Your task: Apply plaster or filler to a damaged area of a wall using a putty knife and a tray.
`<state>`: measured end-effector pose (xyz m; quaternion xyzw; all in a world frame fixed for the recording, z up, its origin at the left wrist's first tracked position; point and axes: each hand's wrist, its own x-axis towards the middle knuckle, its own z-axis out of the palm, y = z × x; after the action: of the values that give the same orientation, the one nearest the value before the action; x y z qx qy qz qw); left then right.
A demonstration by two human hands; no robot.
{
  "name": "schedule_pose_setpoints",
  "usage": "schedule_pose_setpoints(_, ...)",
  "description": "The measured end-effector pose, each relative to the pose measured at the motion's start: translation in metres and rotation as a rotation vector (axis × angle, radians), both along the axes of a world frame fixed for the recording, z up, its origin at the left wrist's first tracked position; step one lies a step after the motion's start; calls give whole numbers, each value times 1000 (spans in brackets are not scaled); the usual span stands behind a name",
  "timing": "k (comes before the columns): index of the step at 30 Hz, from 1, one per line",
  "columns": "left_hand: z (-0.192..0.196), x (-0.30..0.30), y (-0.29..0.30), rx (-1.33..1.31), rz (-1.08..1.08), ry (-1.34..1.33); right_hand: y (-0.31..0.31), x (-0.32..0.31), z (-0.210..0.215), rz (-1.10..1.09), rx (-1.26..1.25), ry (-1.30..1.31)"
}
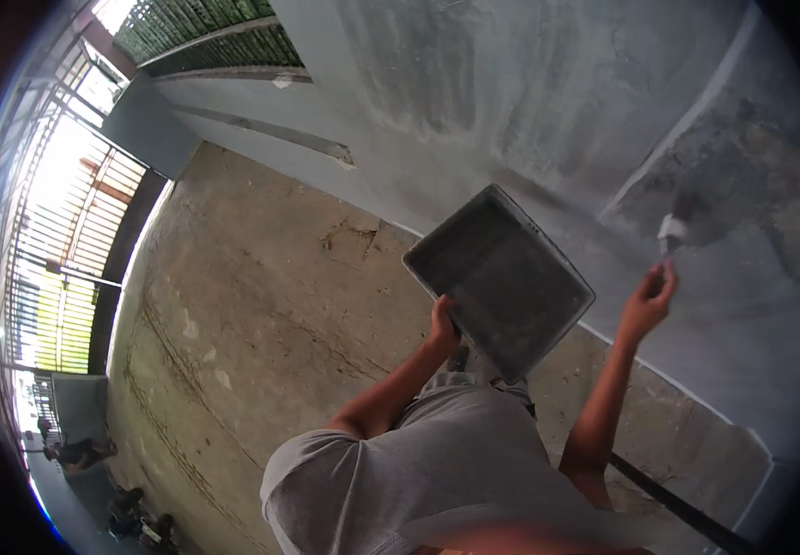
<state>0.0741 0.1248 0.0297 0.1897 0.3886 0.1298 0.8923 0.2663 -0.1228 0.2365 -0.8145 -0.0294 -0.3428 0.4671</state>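
Note:
My left hand (pixel 443 324) grips the near left edge of a dark grey rectangular tray (pixel 502 277), thumb over its rim. The tray is held out in front of me, tilted, its inside facing up; what coats its bottom cannot be made out. My right hand (pixel 648 301) is raised to the right, fingers pinched round the handle of a small paintbrush (pixel 671 228). The brush has a whitish part and points at the grey wall (pixel 548 120), by a dark, patchy area (pixel 742 176). Whether its tip touches the wall is unclear.
A stained concrete floor (pixel 233 250) runs along the wall's foot. A barred gate (pixel 67 250) lets in bright light at left. Far lower left are a person (pixel 80 451) and what look like motorcycles (pixel 141 523). A black pole (pixel 677 504) slants at lower right.

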Motion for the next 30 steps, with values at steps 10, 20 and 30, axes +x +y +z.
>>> schedule_pose_setpoints(10,13,3,-3,13,17,6,-56,11,-152,71,-302,338)
schedule_pose_setpoints(20,2,-4,15,43,49,-54,6,2,-1,39,79,-24)
schedule_pose_setpoints(30,22,-7,11,75,11,-123,-41,-1,-209,-18,-199,645)
